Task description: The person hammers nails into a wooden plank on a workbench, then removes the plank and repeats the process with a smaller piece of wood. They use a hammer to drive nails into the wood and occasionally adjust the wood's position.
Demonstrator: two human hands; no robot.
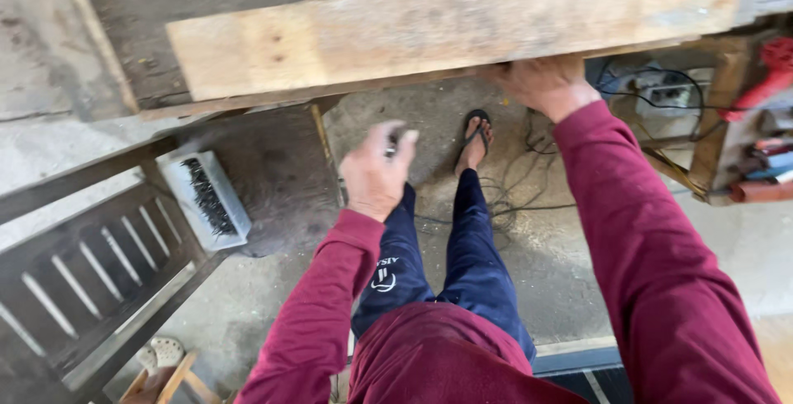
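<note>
R hand (pixel 541 82) fingers under plank (pixel 446 28) edge; L hand (pixel 376 174) apart.

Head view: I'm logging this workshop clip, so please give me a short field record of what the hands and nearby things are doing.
setting: workshop with a concrete floor
left hand: raised below the plank's edge, pinching a small dark object, too blurred to identify
right hand: gripping the lower edge of the wooden plank
plank: pale, long, lying across a workbench
left of the legs: white box of dark nails beside a slatted wooden frame
floor: tangled cables
right edge: red tool on a wooden rack
</note>
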